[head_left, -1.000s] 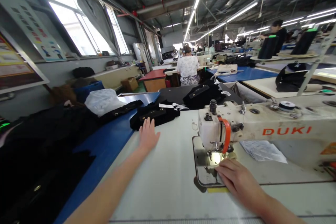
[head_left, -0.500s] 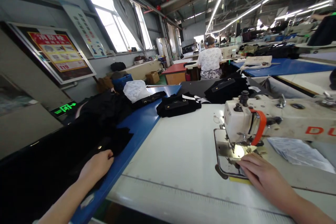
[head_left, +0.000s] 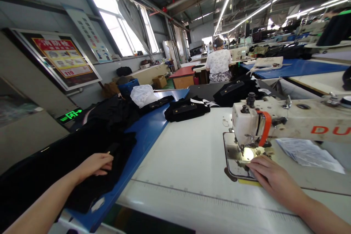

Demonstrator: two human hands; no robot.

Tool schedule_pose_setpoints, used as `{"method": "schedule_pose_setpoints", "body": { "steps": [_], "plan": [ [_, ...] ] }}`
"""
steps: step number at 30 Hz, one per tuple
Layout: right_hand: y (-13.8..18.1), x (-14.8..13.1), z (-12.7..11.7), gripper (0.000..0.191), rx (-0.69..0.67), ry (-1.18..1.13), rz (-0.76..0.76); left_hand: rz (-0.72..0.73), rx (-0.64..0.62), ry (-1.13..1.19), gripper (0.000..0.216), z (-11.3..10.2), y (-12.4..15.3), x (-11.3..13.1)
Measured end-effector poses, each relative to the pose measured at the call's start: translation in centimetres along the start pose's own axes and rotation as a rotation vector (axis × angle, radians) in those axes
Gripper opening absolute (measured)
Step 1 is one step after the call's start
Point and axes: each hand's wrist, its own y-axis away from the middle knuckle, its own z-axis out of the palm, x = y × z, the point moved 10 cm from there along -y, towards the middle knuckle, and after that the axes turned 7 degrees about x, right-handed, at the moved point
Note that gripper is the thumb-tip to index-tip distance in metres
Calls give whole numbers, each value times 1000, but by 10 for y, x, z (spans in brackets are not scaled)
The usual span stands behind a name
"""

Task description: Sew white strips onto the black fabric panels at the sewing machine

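Note:
My left hand is on the blue side table, its fingers curled and closed on a piece of black fabric. A small gold-coloured fitting shows at its fingertips. My right hand rests beside the needle plate of a white sewing machine. Its fingers are pressed together close under the lit needle area, and whatever they pinch is too small to make out. An orange guard hangs on the machine head.
Black pieces with a flap and metal fittings lie at the far edge of the white tabletop. Behind the blue table sits a white plastic bag. Printed papers lie under the machine arm. A person sits further ahead.
My left hand has shifted slightly left and up, and the black fabric under it has moved and spread toward the table's near edge. My right hand stays by the needle plate.

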Motion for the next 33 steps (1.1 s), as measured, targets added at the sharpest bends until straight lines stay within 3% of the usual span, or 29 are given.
{"method": "schedule_pose_setpoints", "body": {
  "steps": [5,10,15,18,24,27,29,30,33],
  "plan": [
    [0,1,1,27,-12,-12,17,-26,-170,76,33,-9,2,16],
    [0,2,1,26,-16,-21,23,-19,-234,57,17,-13,5,45],
    [-1,1,0,25,-10,-26,18,37,-367,137,16,10,28,93],
    [-2,0,0,25,-17,-23,23,55,-473,290,15,59,58,126],
    [-9,0,-3,24,-31,7,55,-35,-702,605,15,207,134,179],
    [-11,-1,-6,22,-20,19,58,4,-747,693,22,241,155,206],
    [-12,-1,-11,22,13,15,69,168,-681,652,29,238,155,225],
    [-12,1,-15,22,41,8,81,329,-608,588,33,230,154,237],
    [-7,10,-34,22,140,1,128,974,-403,254,44,214,175,270]
  ]
}}
